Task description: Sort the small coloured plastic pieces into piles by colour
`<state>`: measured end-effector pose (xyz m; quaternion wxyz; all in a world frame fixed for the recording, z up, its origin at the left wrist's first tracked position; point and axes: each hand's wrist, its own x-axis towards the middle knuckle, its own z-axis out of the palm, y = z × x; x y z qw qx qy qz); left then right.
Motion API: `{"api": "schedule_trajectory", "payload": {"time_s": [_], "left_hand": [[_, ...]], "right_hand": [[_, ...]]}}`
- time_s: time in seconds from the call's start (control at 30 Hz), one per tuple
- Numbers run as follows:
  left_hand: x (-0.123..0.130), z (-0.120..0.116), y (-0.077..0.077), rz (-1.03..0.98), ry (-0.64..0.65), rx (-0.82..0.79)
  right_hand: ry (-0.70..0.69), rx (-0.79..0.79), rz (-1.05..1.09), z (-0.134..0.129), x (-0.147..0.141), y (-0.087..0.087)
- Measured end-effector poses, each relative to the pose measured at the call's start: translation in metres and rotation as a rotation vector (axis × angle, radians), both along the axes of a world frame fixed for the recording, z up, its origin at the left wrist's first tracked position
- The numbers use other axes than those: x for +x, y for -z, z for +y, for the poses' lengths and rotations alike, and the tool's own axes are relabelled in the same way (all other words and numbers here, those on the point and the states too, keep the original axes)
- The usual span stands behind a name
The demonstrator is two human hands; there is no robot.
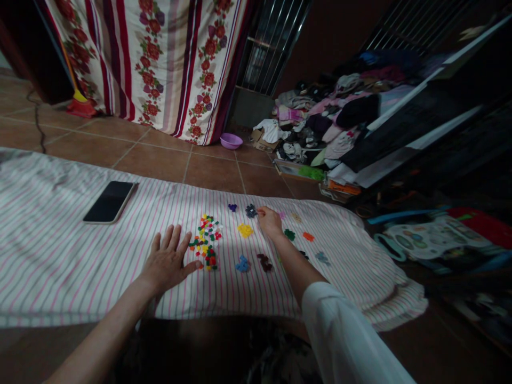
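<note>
My left hand (167,258) lies flat on the striped cloth with its fingers spread, beside a mixed pile of small coloured pieces (206,241). At the edge of a dark grey pile (251,210), my right hand (270,221) has its fingers pinched together; what is in them, if anything, is too small to see. Around it sit single-colour piles: purple (232,207), yellow (245,230), blue (242,263), brown (264,262), green (289,234), orange (308,236) and grey-blue (322,258). My right forearm partly hides a few more piles.
A phone (110,202) rests on the striped cloth (60,256) at left. Beyond the cloth, a purple basin (231,141) stands on the tiled floor near a floral curtain (160,64). Heaped clothes (320,117) and a dark shelf-like structure (424,106) fill the right side.
</note>
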<state>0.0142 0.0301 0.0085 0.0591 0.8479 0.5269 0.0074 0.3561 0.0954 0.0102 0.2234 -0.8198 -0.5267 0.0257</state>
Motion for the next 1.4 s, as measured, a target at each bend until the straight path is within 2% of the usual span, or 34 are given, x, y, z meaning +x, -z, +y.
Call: {"api": "schedule_trajectory", "payload": {"time_s": [0.33, 0.63, 0.7, 0.83, 1.1, 1.2, 1.4], "left_hand": [[-0.001, 0.000, -0.001, -0.009, 0.000, -0.004], [-0.004, 0.001, -0.004, -0.008, 0.007, -0.044], [-0.004, -0.001, -0.006, 0.002, 0.007, -0.055], [-0.006, -0.002, -0.010, 0.006, 0.009, -0.052], [-0.017, 0.000, -0.007, -0.068, 0.040, -0.007], [-0.018, -0.003, -0.005, -0.054, -0.012, 0.017], [-0.019, -0.007, -0.005, -0.049, -0.069, 0.023]], "right_hand": [[-0.028, 0.094, 0.018, -0.013, 0.005, -0.007], [0.085, 0.248, 0.102, -0.042, 0.016, -0.034], [0.032, 0.277, 0.137, -0.049, 0.010, -0.039], [-0.179, 0.283, 0.209, -0.062, -0.022, -0.045], [-0.633, 0.084, 0.202, -0.090, -0.108, -0.037], [-0.712, 0.017, 0.125, -0.096, -0.122, -0.029], [-0.779, -0.002, 0.038, -0.099, -0.128, -0.018]]}}
